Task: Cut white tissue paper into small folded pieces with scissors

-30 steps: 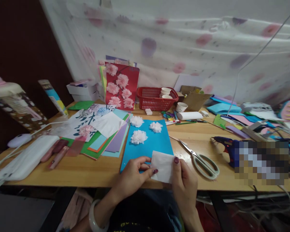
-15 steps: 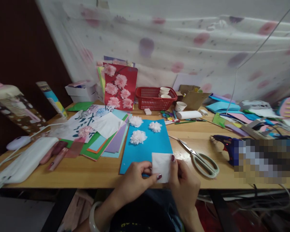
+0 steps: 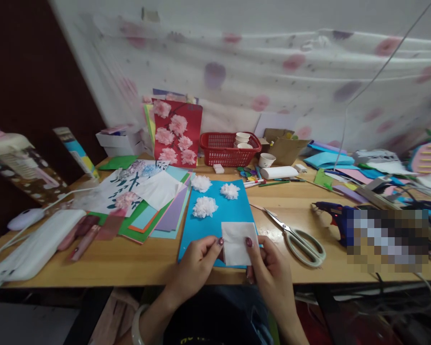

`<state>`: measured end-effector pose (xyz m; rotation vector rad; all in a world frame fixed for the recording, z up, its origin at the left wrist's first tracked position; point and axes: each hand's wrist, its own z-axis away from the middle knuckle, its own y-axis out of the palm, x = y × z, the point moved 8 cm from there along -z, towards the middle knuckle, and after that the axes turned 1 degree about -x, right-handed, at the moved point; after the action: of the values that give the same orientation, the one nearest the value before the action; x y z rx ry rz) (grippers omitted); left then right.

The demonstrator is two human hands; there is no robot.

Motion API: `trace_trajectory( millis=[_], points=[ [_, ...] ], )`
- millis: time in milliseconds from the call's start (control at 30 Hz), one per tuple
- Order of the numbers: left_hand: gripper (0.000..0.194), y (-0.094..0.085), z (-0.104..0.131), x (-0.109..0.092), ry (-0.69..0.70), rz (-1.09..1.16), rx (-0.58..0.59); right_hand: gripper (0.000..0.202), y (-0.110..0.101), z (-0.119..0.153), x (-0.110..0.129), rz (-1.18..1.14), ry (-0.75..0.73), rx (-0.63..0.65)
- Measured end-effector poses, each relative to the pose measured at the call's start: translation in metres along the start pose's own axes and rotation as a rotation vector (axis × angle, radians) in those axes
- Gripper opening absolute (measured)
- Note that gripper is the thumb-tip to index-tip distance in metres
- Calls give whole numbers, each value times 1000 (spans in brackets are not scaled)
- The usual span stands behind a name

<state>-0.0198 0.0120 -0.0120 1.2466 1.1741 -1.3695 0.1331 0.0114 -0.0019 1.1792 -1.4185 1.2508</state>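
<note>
Left hand (image 3: 197,261), right hand (image 3: 275,268): white tissue (image 3: 235,247) pinched between, at opposite sides; likely light, soft, tearable; edge hold advised.

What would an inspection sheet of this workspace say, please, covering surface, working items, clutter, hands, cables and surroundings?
Surface: wooden table, well covered towards the back.
Working items: white paper square above a blue sheet; three white flowers on that sheet.
Clutter: coloured papers overlapping at left; scissors and blue glue gun at right; red basket holding white cups behind.
Left hand: at the square's left edge; grip unclear.
Right hand: holds the square, thumb on top.
Cables: white cable at left; tangled cables below the table's right side.
Surroundings: patterned white covering on the back wall.
</note>
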Motion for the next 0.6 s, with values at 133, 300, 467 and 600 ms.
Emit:
trace_trajectory(
  millis=[133, 300, 467, 600],
  points=[
    [33, 5, -2, -4, 33, 271, 1, 30, 0, 1, 2, -13, -26, 4],
    [28, -6, -2, -2, 129, 303, -149, 30, 4, 1, -5, -22, -10, 30],
    [20, -13, 1, -7, 230, 59, -181, 38, -4, 0, 2, 94, -99, -76],
    [17, -10, 3, -13, 247, -26, -137, 33, -12, 2, 14, 243, -218, -171]
  ],
)
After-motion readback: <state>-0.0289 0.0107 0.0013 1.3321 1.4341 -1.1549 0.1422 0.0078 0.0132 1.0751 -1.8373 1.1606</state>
